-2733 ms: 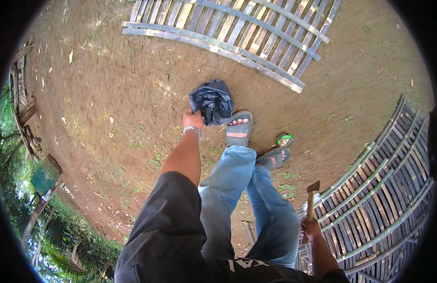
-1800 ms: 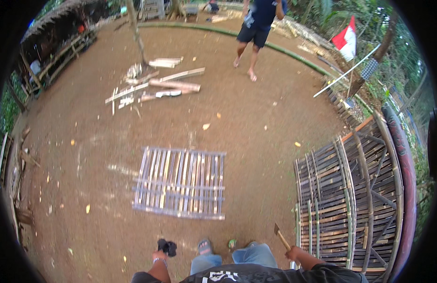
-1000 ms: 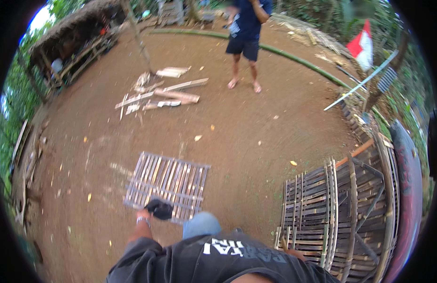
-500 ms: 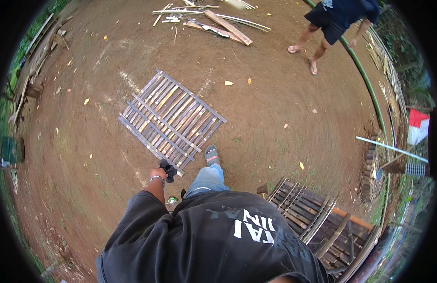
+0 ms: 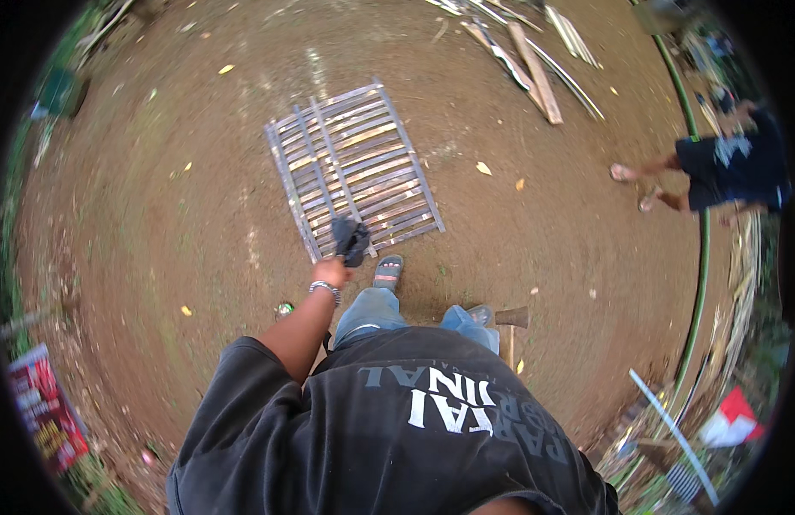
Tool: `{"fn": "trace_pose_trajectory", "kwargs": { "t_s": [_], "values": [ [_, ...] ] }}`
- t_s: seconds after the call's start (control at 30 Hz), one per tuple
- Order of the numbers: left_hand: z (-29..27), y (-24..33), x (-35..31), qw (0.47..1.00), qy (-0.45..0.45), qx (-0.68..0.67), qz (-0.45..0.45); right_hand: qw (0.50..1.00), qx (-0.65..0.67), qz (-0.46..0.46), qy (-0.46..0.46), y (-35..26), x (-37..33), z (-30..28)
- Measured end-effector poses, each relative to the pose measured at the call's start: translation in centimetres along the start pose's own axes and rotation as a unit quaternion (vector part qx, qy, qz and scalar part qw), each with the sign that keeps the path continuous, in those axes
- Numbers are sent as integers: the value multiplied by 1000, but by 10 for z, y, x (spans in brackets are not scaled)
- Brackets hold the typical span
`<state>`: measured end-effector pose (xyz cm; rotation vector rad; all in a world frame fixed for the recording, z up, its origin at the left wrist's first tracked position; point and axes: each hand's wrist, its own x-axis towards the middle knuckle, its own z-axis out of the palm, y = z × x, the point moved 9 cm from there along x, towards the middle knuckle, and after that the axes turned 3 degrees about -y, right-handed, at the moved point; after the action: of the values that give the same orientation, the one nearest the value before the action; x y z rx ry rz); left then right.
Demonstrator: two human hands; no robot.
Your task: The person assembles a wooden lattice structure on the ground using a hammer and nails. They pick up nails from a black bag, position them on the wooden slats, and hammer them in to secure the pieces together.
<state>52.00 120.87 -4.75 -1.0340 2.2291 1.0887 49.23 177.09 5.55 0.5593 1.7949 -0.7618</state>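
My left hand [image 5: 333,273], with a bracelet at the wrist, is closed around a crumpled black cloth-like bundle [image 5: 352,242]. Whether the bundle is a cloth, glove or bag cannot be made out. It hangs over the near edge of a slatted wooden panel [image 5: 359,133], which lies flat on the ground in front of my feet. Thin slats run across the panel, with longer strips laid over them. My right hand is out of sight; only a bit of that arm [image 5: 507,506] shows at the lower edge.
An axe-like tool [image 5: 511,318] with a wooden handle stands by my right foot. Planks [image 5: 535,73], strips and a saw-like tool lie far right. Another person [image 5: 732,163] stands at the right, beside a long green pole [image 5: 694,309]. A small can-like object [image 5: 284,310] lies left of my arm.
My view has swung left, so the panel, planks and other person appear farther right. My left hand has carried the black bundle from beside the panel's near corner to above its near edge.
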Motion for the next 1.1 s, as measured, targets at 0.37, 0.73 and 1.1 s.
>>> {"fn": "trace_pose_trajectory", "kwargs": {
  "t_s": [0.37, 0.73, 1.1],
  "values": [
    [136, 261, -150, 889, -89, -448, -28, 969, -140, -105, -174, -114, 92, -76],
    [240, 357, -209, 994, -98, -32, 44, 941, -145, -145, -270, -147, 79, -168],
    [251, 303, -238, 946, -103, -306, 38, 915, -200, -111, -333, -109, -23, -268]
  ]
}}
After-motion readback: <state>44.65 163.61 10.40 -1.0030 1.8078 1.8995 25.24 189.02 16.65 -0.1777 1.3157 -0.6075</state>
